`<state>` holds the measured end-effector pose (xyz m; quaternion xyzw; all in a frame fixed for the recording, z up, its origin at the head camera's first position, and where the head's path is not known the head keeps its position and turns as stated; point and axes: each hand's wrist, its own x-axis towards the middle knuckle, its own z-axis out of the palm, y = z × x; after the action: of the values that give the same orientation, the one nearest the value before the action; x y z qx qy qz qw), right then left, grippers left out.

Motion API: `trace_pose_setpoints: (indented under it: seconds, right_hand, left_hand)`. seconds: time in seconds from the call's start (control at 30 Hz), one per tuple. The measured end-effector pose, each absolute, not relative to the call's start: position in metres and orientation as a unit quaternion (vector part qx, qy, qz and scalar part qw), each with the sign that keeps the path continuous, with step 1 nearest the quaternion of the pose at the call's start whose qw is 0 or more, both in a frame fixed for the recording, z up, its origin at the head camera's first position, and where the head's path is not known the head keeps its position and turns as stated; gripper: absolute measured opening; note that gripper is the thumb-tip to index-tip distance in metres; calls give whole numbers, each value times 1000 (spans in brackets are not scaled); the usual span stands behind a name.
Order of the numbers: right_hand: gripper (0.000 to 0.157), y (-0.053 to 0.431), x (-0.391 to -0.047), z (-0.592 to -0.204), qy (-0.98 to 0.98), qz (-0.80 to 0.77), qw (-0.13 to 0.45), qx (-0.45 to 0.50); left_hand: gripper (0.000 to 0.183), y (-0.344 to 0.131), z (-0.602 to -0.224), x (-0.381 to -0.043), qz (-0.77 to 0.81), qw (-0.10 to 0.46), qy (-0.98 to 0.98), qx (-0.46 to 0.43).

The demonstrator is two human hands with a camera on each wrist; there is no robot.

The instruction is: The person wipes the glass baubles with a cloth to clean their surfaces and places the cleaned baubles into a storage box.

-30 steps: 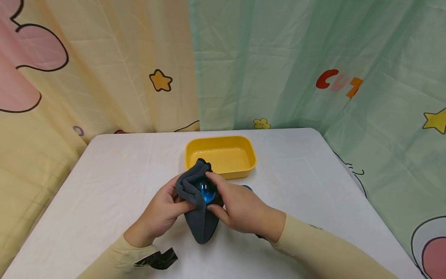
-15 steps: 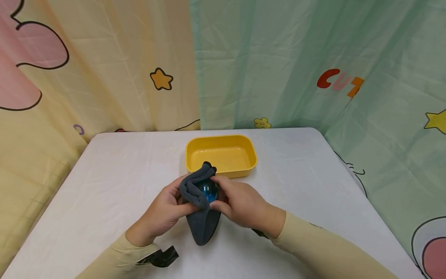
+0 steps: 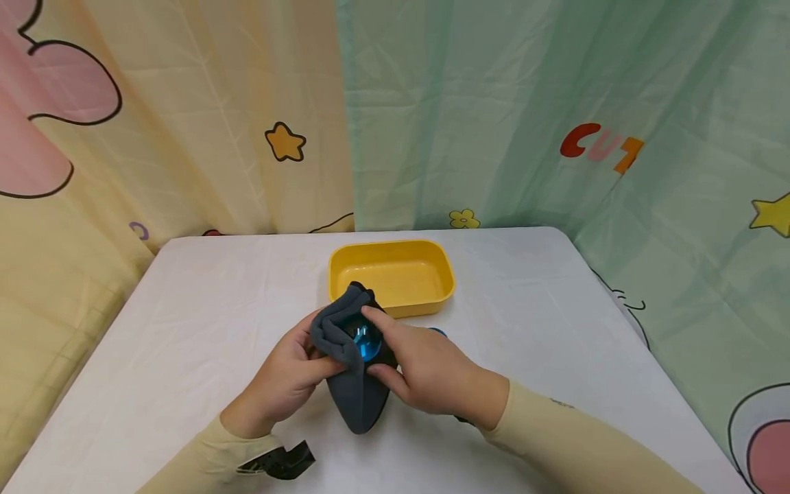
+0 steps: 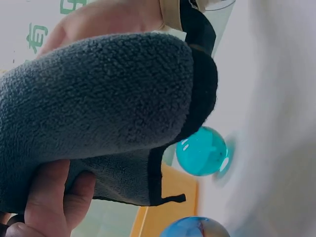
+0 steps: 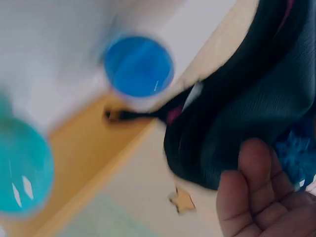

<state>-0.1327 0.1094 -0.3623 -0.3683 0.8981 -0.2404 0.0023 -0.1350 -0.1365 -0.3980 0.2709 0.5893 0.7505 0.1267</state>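
A dark grey cloth (image 3: 361,394) with black edging hangs folded between both hands in the head view. My left hand (image 3: 286,374) grips its left side, thumb on top; in the left wrist view the fingers (image 4: 47,202) curl against the cloth. A shiny translucent blue ball (image 3: 368,342) shows in the fold. My right hand (image 3: 435,363) holds the ball between thumb and forefinger, against the cloth. In the right wrist view, a snowflake-like pattern shows on the ball (image 5: 296,153) beside the curled fingers (image 5: 254,163). The cloth and hands cover much of the ball.
A yellow tray (image 3: 432,305) stands just beyond the hands on the white table (image 3: 216,309). Near it rest a teal ball (image 4: 201,151) and a blue ball (image 5: 139,66). Black straps hang at the wrists. Patterned curtains enclose the table's back and sides.
Hands, cloth and ball shifted slightly right, then back left. The teal ball behind the right hand was hidden half a second ago and shows again. Both grips stay the same.
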Motion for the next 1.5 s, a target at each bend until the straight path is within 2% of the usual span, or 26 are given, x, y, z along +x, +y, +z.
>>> trace_pose_setpoints:
  seconds: [0.17,0.3,0.43,0.6,0.7,0.8,0.87,1.0,1.1,1.17,1.33,1.43,1.5]
  right_hand:
    - [63,110,-135,-361,885,-162,-122,-418]
    - [61,111,-136,-362,880,-159,-140,-425]
    - [63,112,-135,-362,885,-180,-113,-415]
    - [62,111,-133,-361,901,-257,-2,-350]
    - [52,109,-132,-362,906,-289,54,-305]
    - [46,107,-133,-364,911,-287,72,-288]
    - [47,107,-134,-365,912,-282,77,-288]
    - [63,106,-135,-363,906,-274,76,-315]
    - [75,106,-135,-361,901,-245,44,-355]
    - [78,106,-136,-360,897,-211,-7,-387]
    - [70,108,-138,-360,874,-152,-143,-440]
    - [64,108,-140,-359,866,-145,-167,-449]
    - [63,107,-140,-358,868,-152,-157,-446]
  left_hand:
    - [64,-136,-397,-135,747,130,590,279]
    - [68,-136,-395,-134,734,126,609,274]
    - [69,-137,-395,-134,730,127,610,280]
    - [69,-136,-397,-133,728,129,611,282]
    - [69,-135,-398,-132,725,133,619,271]
    - [70,-135,-400,-131,723,135,626,259]
    - [70,-136,-402,-131,724,131,627,258]
    - [68,-139,-403,-131,731,122,618,263]
    - [63,-142,-402,-131,742,123,602,267]
    - [61,-143,-402,-131,749,124,591,271]
    - [60,-144,-400,-131,757,124,577,280]
    - [59,-144,-398,-131,752,119,582,284]
    - [59,-144,-397,-131,747,114,590,286]
